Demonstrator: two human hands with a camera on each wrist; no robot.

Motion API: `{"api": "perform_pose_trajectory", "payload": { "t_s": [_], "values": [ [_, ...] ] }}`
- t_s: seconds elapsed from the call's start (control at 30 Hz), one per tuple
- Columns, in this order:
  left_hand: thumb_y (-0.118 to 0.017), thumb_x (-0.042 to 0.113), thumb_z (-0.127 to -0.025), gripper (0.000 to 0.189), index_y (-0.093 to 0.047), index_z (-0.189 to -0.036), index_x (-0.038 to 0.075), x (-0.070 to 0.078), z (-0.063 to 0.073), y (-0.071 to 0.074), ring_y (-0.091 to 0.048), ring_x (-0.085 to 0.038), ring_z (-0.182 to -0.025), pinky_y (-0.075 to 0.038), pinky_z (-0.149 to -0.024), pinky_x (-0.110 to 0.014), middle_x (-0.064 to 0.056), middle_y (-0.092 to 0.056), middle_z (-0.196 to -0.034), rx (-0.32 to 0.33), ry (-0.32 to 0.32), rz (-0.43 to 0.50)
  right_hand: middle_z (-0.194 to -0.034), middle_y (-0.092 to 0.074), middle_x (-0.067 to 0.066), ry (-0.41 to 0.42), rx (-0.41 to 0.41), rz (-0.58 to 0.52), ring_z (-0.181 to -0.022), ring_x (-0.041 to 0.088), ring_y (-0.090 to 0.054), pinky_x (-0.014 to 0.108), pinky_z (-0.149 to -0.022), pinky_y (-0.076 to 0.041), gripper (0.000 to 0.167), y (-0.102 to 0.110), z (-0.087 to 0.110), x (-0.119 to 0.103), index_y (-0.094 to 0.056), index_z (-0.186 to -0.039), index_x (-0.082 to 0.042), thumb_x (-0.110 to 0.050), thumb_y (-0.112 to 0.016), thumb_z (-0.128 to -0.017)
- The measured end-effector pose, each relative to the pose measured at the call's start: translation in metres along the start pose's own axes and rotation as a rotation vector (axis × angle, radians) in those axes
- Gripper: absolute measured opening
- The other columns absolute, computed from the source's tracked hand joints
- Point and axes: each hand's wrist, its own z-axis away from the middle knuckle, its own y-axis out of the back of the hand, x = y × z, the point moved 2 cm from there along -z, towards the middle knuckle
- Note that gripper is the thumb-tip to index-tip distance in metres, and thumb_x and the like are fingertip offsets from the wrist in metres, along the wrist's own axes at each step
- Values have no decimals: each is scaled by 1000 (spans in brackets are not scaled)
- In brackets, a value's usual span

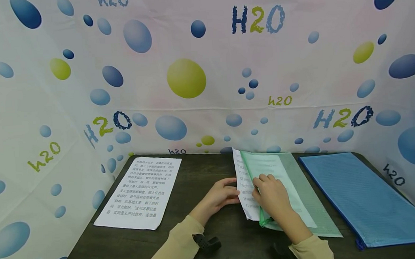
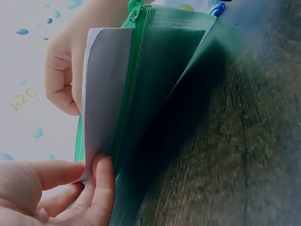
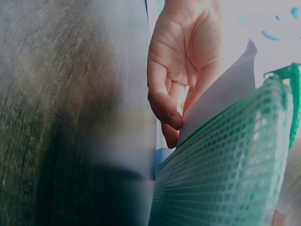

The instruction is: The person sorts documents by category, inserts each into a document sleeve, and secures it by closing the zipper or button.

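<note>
Printed white paper (image 1: 245, 192) reaches partway out of the left, zipped side of a green mesh zip pouch (image 1: 325, 213). My left hand (image 1: 219, 197) pinches the paper's outer edge between thumb and fingers, as the left wrist view shows with the paper (image 2: 106, 80) bowed upright. My right hand (image 1: 274, 196) has curled fingers and grips the pouch near its opening edge; part of these fingers is hidden behind the paper in the left wrist view. The pouch's green zipper slider (image 2: 135, 8) sits at the end of the opening.
A printed sheet (image 1: 140, 195) lies flat on the dark wood table (image 1: 199, 167) at the left. A blue mesh zip pouch (image 1: 372, 198) lies at the right. Behind the table hangs a patterned cloth (image 1: 217, 57) with coloured dots.
</note>
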Motion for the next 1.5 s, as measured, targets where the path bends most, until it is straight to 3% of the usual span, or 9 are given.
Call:
{"api": "perform_pose_trajectory", "payload": {
  "t_s": [0.13, 0.3, 0.47, 0.53, 0.67, 0.93, 1.2, 1.37, 1.5],
  "values": [
    [-62, -2, -90, 53, -47, -141, 1, 0, -6, -4, -67, -15, -76, -59, -70, -32, -15, -69, -103, 15, -33, -128, -69, -52, 1, 18, 6, 2, -62, 21, -48, 32, -52, -37, 18, 1, 0, 1, -60, -73, -11, -9, -77, -76],
    [-71, 5, -85, 50, -57, -133, 3, 1, -11, -8, -59, -16, -64, -53, -54, -27, -7, -63, -93, 65, -91, -432, -65, -47, 0, 63, 54, -7, -58, 19, -42, 28, -49, -32, 21, 2, 1, 2, -57, -70, -12, -7, -77, -74],
    [-76, 19, -83, 50, -62, -130, 10, 4, -15, -10, -58, -20, -91, -51, -74, -34, -11, -59, -117, 85, -156, -733, -66, -47, -1, 82, 65, -14, -59, 18, -43, 28, -50, -32, 21, 2, 1, 3, -57, -70, -12, -6, -77, -74],
    [-77, 21, -83, 50, -62, -129, 11, 5, -17, -11, -55, -21, -102, -49, -82, -37, -13, -56, -123, 79, -184, -802, -66, -48, -1, 80, 56, -17, -60, 18, -43, 28, -51, -32, 20, 2, 0, 3, -57, -71, -12, -7, -76, -74],
    [-77, 26, -84, 50, -63, -129, 11, 7, -19, -13, -49, -25, -104, -45, -84, -41, -15, -55, -120, 63, -209, -910, -67, -48, -1, 82, 46, -20, -61, 17, -43, 27, -52, -33, 19, 2, 0, 3, -58, -72, -12, -7, -77, -75],
    [-77, 31, -83, 54, -61, -131, 11, 7, -23, -22, -37, -21, -99, -37, -84, -34, -14, -55, -123, 52, -218, -1014, -69, -50, -1, 116, 75, -42, -62, 16, -43, 26, -53, -34, 18, 0, 2, 2, -60, -72, -12, -6, -78, -75],
    [-77, 36, -83, 51, -65, -126, 13, 6, -26, -31, -34, -14, -86, -27, -77, -26, -9, -58, -107, 78, -281, -1122, -70, -52, -2, 138, 112, -79, -62, 16, -44, 26, -53, -35, 20, -2, 2, 3, -62, -72, -13, -5, -80, -74],
    [-75, 39, -84, 50, -66, -124, 12, 5, -24, -29, -32, -16, -86, -29, -73, -26, -9, -57, -108, 119, -236, -1118, -69, -51, -1, 116, 103, -102, -61, 15, -43, 26, -52, -35, 21, -2, 2, 4, -60, -71, -13, -5, -79, -73],
    [-74, 40, -85, 48, -67, -124, 13, 5, -21, -26, -31, -18, -85, -29, -69, -26, -9, -56, -106, 131, -206, -1084, -69, -51, -1, 66, 50, -126, -60, 14, -42, 25, -51, -34, 20, -3, 2, 4, -60, -70, -13, -7, -79, -74]
  ]
}}
